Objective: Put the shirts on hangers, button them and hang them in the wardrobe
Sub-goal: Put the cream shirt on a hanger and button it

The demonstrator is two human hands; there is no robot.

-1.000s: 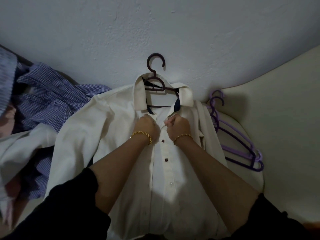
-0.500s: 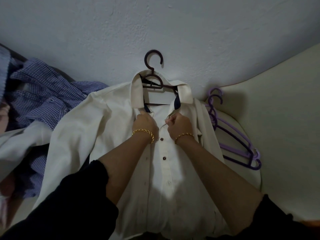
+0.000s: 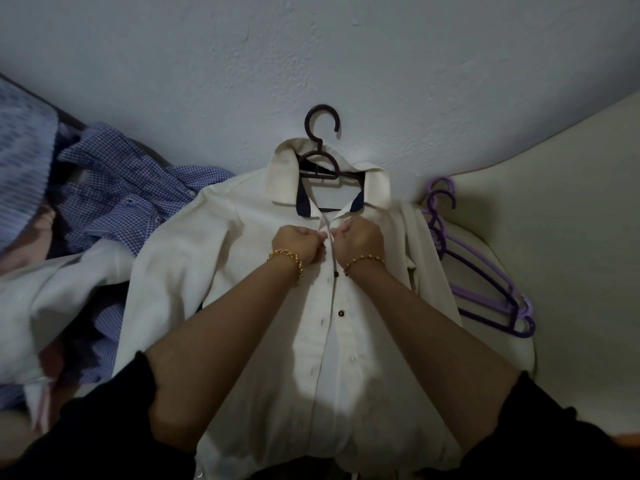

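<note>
A cream white shirt point(image 3: 214, 258) lies flat in front of me on a dark brown hanger point(image 3: 320, 147), whose hook points toward the wall. My left hand point(image 3: 298, 242) pinches the left front edge just below the collar. My right hand point(image 3: 358, 242) pinches the right front edge beside it. Both fists nearly touch at the top of the placket. Dark buttons point(image 3: 341, 313) run down the placket below my hands and look fastened.
Several purple hangers point(image 3: 485, 289) lie stacked at the shirt's right. A blue checked shirt point(image 3: 117, 206) and a white garment point(image 3: 52, 299) are heaped at the left. A grey wall point(image 3: 311, 57) rises behind; a cream surface point(image 3: 571, 237) extends right.
Both hands have shifted slightly up the placket toward the collar and drawn closer together. The shirt and hanger stay where they were.
</note>
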